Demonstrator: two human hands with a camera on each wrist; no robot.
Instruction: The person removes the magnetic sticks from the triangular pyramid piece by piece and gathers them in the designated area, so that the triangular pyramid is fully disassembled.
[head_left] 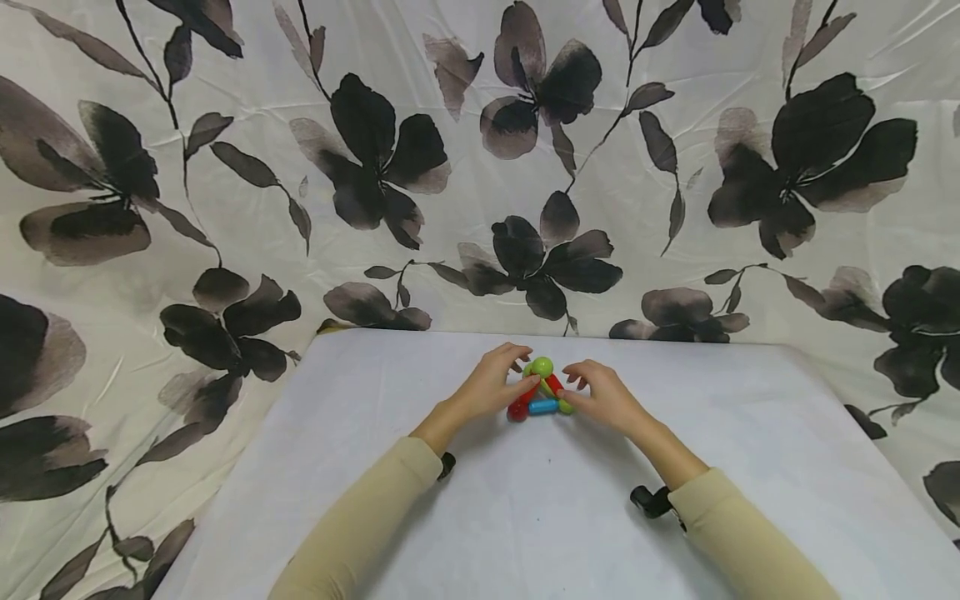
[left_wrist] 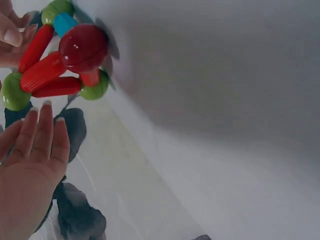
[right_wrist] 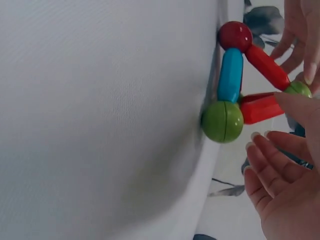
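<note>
A small pyramid of toy building rods and balls (head_left: 543, 407) stands on the white table. Its red ball (left_wrist: 83, 47) and blue rod (right_wrist: 230, 75) face the wearer, a green ball (right_wrist: 223, 121) sits at the right corner, and another green ball (head_left: 542, 367) tops it. Red rods (right_wrist: 267, 67) slope up to the top. My left hand (head_left: 491, 383) is at its left side, fingers loosely extended, thumb by the upper part. My right hand (head_left: 603, 396) is at its right side, fingers spread and thumb close to a red rod (right_wrist: 261, 108). Whether either thumb touches is unclear.
The white-covered table (head_left: 480, 517) extends around the pyramid, with its back edge just behind it. A floral cloth (head_left: 465, 208) hangs behind the table. Black wrist cameras (head_left: 651, 502) are strapped on both forearms.
</note>
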